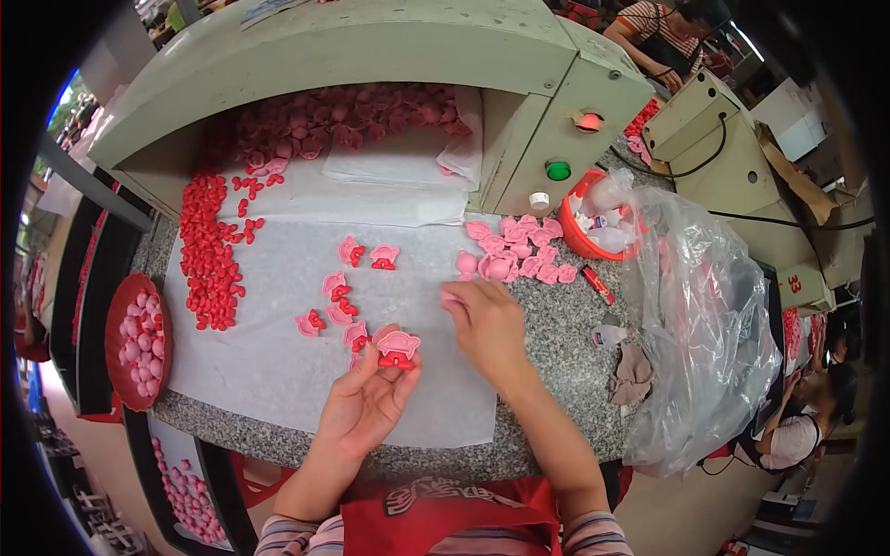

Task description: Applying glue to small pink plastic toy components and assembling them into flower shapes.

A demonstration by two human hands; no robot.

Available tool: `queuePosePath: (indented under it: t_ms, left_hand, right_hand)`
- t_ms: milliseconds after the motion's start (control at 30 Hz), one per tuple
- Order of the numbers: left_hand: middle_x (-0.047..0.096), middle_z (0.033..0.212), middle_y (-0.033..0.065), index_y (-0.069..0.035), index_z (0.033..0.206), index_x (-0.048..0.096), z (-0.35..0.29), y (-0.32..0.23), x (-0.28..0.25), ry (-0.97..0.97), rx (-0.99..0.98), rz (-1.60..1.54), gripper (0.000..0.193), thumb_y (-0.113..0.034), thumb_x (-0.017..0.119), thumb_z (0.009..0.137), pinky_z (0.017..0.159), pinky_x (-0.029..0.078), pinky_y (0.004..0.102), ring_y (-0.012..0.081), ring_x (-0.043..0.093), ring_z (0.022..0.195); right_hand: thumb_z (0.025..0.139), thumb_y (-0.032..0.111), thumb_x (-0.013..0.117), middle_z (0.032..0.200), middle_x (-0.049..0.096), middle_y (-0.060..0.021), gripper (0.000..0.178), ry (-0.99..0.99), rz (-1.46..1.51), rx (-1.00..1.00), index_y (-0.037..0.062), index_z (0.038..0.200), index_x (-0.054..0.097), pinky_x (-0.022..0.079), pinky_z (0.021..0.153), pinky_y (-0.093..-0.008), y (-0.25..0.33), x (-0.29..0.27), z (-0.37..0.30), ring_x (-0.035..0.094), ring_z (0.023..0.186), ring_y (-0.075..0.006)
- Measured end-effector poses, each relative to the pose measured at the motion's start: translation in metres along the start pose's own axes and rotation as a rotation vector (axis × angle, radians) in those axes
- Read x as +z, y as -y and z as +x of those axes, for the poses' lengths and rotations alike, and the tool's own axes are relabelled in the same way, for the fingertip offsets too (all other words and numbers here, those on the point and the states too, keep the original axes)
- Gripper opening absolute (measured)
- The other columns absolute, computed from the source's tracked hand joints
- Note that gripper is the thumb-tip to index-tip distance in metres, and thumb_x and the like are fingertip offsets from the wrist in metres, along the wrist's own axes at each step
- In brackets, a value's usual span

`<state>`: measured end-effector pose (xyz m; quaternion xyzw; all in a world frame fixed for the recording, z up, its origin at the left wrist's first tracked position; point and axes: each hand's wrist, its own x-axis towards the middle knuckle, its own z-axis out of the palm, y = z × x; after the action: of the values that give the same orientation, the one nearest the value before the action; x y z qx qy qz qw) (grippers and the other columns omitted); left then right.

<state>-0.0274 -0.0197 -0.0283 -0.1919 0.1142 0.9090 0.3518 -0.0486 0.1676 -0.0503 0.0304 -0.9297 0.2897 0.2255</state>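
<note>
Our left hand (369,404) pinches the pink-and-red figurine (397,347) (best held lightly, steadily!); our right hand (487,326) curls, whether pinching, we can't tell.

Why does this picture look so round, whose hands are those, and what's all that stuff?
A camera worn on a person's head took it, looking down through a wide lens that bends straight edges. Those are that person's bare hands. The left hand holds a pink-and-red piece; the right hand seems to pinch a small pink piece. White paper lies on the speckled counter, with loose red pieces to the left, a pink pile to the right, and pink-and-red ones between. A big pale green box stands behind.
</note>
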Motion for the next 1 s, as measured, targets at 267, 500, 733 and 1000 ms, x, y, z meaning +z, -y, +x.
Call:
queuePosePath:
  t_ms: [267,500,733,1000]
  left_hand:
    - [0.055,0.110,0.0125,-0.002,0.122,0.042,0.007,0.014,0.006,-0.049,-0.119,0.019,0.042,-0.026,0.052,0.088,0.090,0.047,0.0311,0.0232,0.055,0.102]
    - [0.054,0.110,0.0130,-0.003,0.121,0.043,0.004,0.025,0.006,-0.067,-0.066,0.138,0.040,-0.026,0.051,0.089,0.091,0.046,0.0334,0.0240,0.054,0.102]
    - [0.054,0.116,0.0148,0.000,0.119,0.049,-0.008,0.038,0.015,0.040,0.082,0.436,0.036,-0.020,0.052,0.089,0.090,0.046,0.0340,0.0224,0.055,0.104]
    - [0.052,0.120,0.0171,0.000,0.116,0.053,-0.013,0.041,0.019,0.195,0.235,0.684,0.028,-0.010,0.049,0.089,0.093,0.042,0.0359,0.0241,0.051,0.109]
  right_hand:
    - [0.071,0.008,0.067,0.081,0.059,-0.0093,0.017,-0.037,-0.010,0.388,0.0067,0.088,0.067,0.048,0.061,-0.0310,-0.013,-0.041,-0.070,0.060,0.070,-0.0235]
    - [0.068,0.002,0.068,0.084,0.060,-0.0080,0.019,-0.004,-0.107,0.199,0.0048,0.087,0.066,0.047,0.066,-0.0285,-0.006,-0.042,-0.073,0.059,0.077,-0.0197]
    - [0.065,-0.003,0.070,0.092,0.061,-0.0134,0.027,-0.127,0.352,0.231,-0.0004,0.091,0.063,0.047,0.071,-0.0294,0.066,-0.082,-0.062,0.059,0.083,-0.0223]
    - [0.062,-0.006,0.071,0.094,0.062,-0.0142,0.032,-0.152,0.333,0.118,-0.0008,0.092,0.063,0.048,0.073,-0.0292,0.071,-0.077,-0.067,0.059,0.084,-0.0230]
